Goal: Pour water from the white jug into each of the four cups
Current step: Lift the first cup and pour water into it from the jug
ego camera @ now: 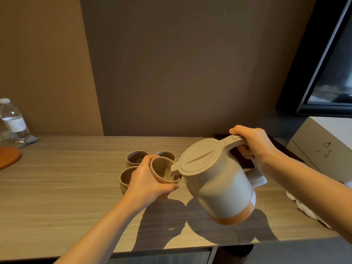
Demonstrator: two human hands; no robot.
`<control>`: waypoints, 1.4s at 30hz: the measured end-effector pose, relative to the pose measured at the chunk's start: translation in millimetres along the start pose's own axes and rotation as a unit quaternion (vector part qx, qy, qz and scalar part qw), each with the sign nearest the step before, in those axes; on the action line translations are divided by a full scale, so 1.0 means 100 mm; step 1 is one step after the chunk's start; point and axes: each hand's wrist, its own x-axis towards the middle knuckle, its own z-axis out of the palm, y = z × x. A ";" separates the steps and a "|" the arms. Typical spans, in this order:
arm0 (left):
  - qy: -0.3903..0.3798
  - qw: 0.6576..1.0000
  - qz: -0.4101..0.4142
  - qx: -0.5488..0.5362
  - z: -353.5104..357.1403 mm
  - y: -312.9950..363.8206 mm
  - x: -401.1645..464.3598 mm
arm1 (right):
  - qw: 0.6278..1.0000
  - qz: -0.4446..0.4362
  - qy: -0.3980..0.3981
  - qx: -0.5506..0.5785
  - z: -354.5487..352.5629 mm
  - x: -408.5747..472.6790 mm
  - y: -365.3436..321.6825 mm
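My right hand [253,143] grips the handle of the white jug [217,180], which has a tan band at its base and is tilted left, off the table. Its spout reaches over the rim of a beige cup [162,169] that my left hand [146,180] holds lifted and tipped toward the jug. A little water shows at the bottom of this cup. Three more beige cups stand on the wooden table [66,187]: one at the back left [135,158], one at the back right [166,154], and one at the front left [126,178], partly hidden by my left hand.
A water bottle [14,121] and an orange round tray [8,157] are at the far left. A dark tray [285,147], a pale box [323,143] and a white cloth [308,208] lie at the right. A black-framed screen [327,73] hangs on the wall.
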 end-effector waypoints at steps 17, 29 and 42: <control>0.005 1.000 -0.019 -0.017 0.00 0.03 -0.03 | 1.000 -0.010 0.005 -0.013 0.02 0.01 -0.04; 0.005 0.999 -0.030 -0.032 -0.01 0.04 -0.06 | 1.000 -0.019 -0.003 -0.015 0.03 0.00 -0.08; 0.013 0.998 -0.045 -0.043 0.05 0.01 -0.08 | 0.999 -0.038 -0.003 -0.033 0.05 0.04 -0.11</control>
